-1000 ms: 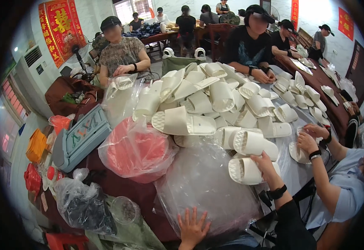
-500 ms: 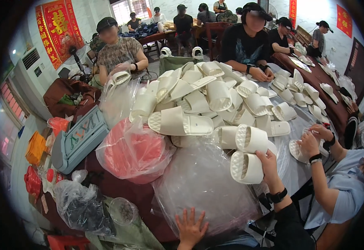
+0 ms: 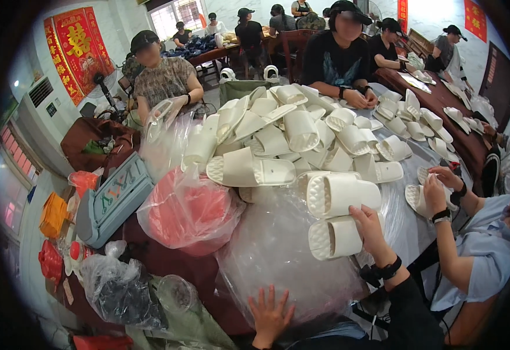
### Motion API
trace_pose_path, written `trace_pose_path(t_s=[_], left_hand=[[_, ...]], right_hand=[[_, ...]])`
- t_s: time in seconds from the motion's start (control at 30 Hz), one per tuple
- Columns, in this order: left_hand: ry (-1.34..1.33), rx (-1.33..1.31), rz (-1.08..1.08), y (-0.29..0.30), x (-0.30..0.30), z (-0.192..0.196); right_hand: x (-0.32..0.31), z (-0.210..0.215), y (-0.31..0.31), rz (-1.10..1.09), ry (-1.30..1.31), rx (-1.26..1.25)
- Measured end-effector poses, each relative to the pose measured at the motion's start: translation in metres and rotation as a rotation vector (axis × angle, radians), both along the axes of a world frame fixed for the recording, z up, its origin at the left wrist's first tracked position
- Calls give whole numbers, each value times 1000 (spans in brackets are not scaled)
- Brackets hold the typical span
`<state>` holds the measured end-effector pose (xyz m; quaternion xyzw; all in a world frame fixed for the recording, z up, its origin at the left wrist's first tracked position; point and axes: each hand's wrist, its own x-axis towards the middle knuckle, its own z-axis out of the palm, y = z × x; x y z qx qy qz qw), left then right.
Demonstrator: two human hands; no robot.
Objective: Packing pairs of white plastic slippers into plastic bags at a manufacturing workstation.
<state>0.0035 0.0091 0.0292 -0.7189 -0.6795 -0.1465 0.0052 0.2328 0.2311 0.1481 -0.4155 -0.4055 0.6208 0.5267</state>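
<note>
My right hand [image 3: 372, 232] grips a pair of cream slide slippers, one above the other. The upper slipper [image 3: 351, 195] and the lower slipper [image 3: 335, 238] have their open toe ends toward the left, showing quilted insoles. They are above the right part of a stack of clear plastic bags [image 3: 272, 256]. My left hand [image 3: 271, 315] lies flat with spread fingers at the near edge of that stack, holding nothing. Just beyond the bags rises a big heap of cream slippers [image 3: 272, 143]; one slipper [image 3: 249, 168] lies sideways at its front.
Left of the stack sits a pink bundle in clear plastic [image 3: 188, 213], beside a grey-blue plastic case [image 3: 115, 198]. A bag with dark contents [image 3: 123, 291] and a clear round tub [image 3: 176, 291] are nearer. At right, a co-worker's hands [image 3: 438, 189] handle a slipper; others sit across the table.
My right hand has moved slightly left with the slippers, which are now turned more sideways. My left hand stays flat on the bags. The co-worker at far left has shifted the slipper and plastic they handle.
</note>
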Motion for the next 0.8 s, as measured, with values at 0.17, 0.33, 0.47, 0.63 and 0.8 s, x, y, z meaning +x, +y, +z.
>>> trace_pose_path(t_s=[0.17, 0.33, 0.47, 0.63, 0.8], left_hand=[[7, -15, 25, 2, -3, 13], [-22, 28, -12, 0, -7, 5], [8, 32, -59, 5, 1, 0], [91, -37, -40, -2, -6, -3], [-137, -49, -63, 12, -8, 5]], right_hand=[[-17, 30, -21, 272, -13, -59], [-49, 30, -56, 525, -151, -48], [-84, 37, -69, 741, 169, -104], [-109, 58, -79, 612, 566, -42], [-52, 40, -46, 184, 798, 108]])
